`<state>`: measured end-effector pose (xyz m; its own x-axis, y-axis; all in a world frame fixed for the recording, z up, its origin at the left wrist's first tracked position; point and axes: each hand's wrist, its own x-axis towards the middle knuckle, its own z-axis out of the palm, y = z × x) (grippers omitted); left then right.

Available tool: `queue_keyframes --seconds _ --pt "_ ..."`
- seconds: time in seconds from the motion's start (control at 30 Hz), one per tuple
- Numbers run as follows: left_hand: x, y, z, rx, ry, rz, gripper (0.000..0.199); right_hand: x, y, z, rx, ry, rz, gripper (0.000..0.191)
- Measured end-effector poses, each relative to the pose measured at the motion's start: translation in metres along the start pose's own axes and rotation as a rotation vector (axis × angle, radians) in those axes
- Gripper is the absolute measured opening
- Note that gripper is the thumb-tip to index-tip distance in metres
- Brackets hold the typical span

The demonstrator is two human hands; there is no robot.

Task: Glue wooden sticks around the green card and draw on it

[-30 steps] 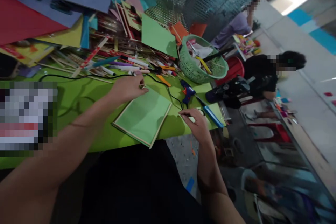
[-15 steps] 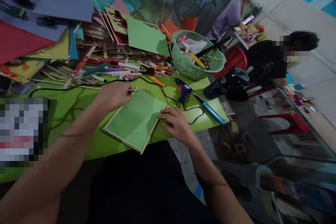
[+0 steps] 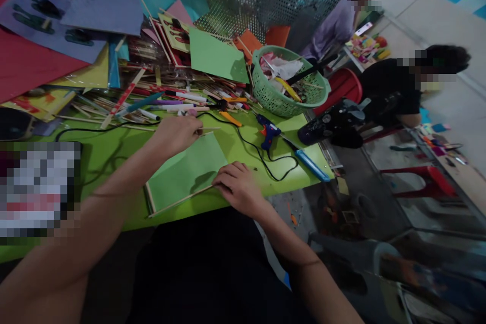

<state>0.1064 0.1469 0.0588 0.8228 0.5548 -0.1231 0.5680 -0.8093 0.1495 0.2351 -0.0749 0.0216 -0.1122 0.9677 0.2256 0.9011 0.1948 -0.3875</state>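
Observation:
A green card point(image 3: 186, 167) edged with thin wooden strips lies on the table in front of me. My right hand point(image 3: 236, 186) grips its near right corner, fingers bent over the edge strip. Above the card's far left edge, my left hand point(image 3: 180, 134) pinches a thin wooden stick point(image 3: 210, 128) that points to the right. Part of the card is hidden beneath my left hand and wrist. To the right of the card rests a blue glue gun point(image 3: 269, 130), its black cord looping over the table.
A green basket point(image 3: 261, 92) of odds and ends stands at the back right, near a blue-handled tool point(image 3: 311, 164). Sticks, markers point(image 3: 192, 96) and coloured sheets point(image 3: 106, 2) crowd the back. A dark bottle point(image 3: 313, 129) is at the right edge. Two people sit beyond.
The green card has turned clockwise, so its near corner now lies farther left. My right hand has moved left and closer to me with it. My left hand still holds the stick.

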Motion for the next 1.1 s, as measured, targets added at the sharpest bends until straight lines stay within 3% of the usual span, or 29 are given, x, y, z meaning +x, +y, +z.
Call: queue_keyframes --seconds 0.17,0.3,0.43,0.57,0.87,0.97,1.03,1.1 --pt "0.012 0.005 0.004 -0.005 0.009 0.107 0.029 0.008 -0.02 0.011 -0.029 -0.02 -0.053 0.013" --pt "0.016 0.012 0.005 -0.011 0.011 0.185 0.029 0.014 -0.02 0.0 0.007 -0.035 -0.027 0.022" --pt "0.006 0.019 -0.003 -0.028 0.053 0.174 0.035 0.021 0.004 -0.029 -0.018 0.144 0.145 0.024" --pt "-0.014 0.031 -0.012 -0.04 0.073 0.127 0.042 0.03 0.026 -0.046 -0.133 0.291 0.209 0.03" --pt "-0.068 0.049 0.003 -0.041 0.083 0.262 0.033 0.041 0.027 -0.038 -0.213 -0.018 0.048 0.017" --pt "-0.083 0.045 0.007 -0.057 0.097 0.208 0.031 0.039 0.025 -0.042 -0.173 -0.065 -0.03 0.026" --pt "-0.092 0.041 0.009 -0.049 0.073 0.123 0.033 0.04 0.022 -0.045 -0.147 -0.072 -0.076 0.038" --pt "-0.102 0.034 0.013 -0.075 0.059 0.007 0.033 0.046 0.02 -0.046 -0.141 -0.07 -0.083 0.039"
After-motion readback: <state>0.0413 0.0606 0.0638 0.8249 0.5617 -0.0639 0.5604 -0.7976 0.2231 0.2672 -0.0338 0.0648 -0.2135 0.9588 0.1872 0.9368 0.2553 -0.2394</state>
